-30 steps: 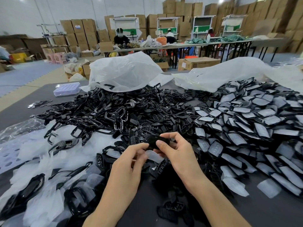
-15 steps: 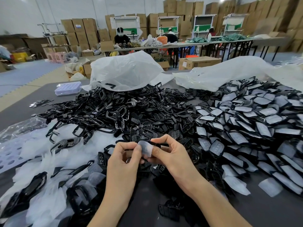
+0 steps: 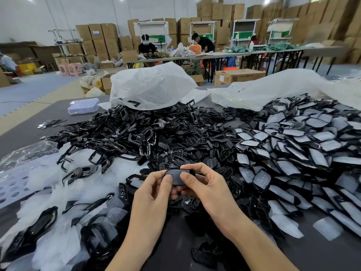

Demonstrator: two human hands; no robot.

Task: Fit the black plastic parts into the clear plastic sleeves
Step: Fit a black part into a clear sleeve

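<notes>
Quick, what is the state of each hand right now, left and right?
Left hand: closed, pinching the black part.
Right hand: closed, pinching the same black part.

Left hand (image 3: 154,190) and right hand (image 3: 207,188) meet at lower centre of the frame, a part (image 3: 176,176) pinched between them over the table (image 3: 322,257). Behind them a heap of bare parts (image 3: 156,132) fills the middle. Sleeved parts (image 3: 293,145) spread across the right and loose sleeves (image 3: 48,192) lie lower left. Two bags (image 3: 152,87) sit behind the heaps, a tray (image 3: 84,105) to their left. At the top, workers (image 3: 146,47) sit at a bench (image 3: 224,54) before stacked cartons (image 3: 101,38).
</notes>
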